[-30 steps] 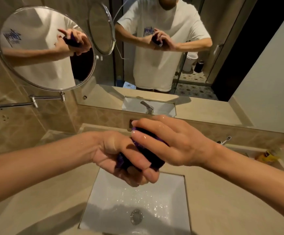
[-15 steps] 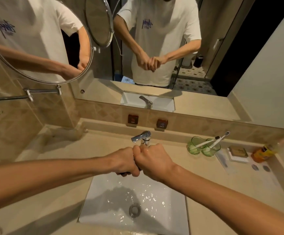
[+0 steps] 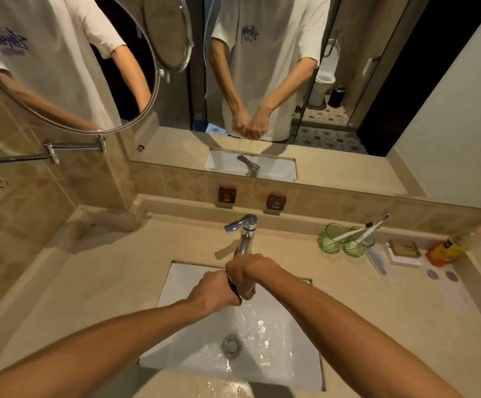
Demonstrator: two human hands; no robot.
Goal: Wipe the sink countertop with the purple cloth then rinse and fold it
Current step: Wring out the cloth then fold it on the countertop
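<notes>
Both fists are clenched side by side over the white sink basin (image 3: pixel 182 285). My left hand (image 3: pixel 212 290) and my right hand (image 3: pixel 245 271) squeeze the purple cloth (image 3: pixel 232 285) between them. Only a thin dark strip of the cloth shows between the knuckles; the rest is hidden inside the fists. Water lies in the basin around the drain (image 3: pixel 230 343). The beige countertop (image 3: pixel 104 268) surrounds the sink.
A chrome tap (image 3: pixel 243 228) stands just behind my hands. Two green glasses with toothbrushes (image 3: pixel 345 239), a small soap box (image 3: pixel 404 249) and an orange bottle (image 3: pixel 448 248) sit at the back right. A round swing mirror (image 3: pixel 61 58) hangs on the left wall.
My hands dropped from chest height down over the basin and closed into tight fists on the cloth. The view tilted down, and more water now lies in the sink.
</notes>
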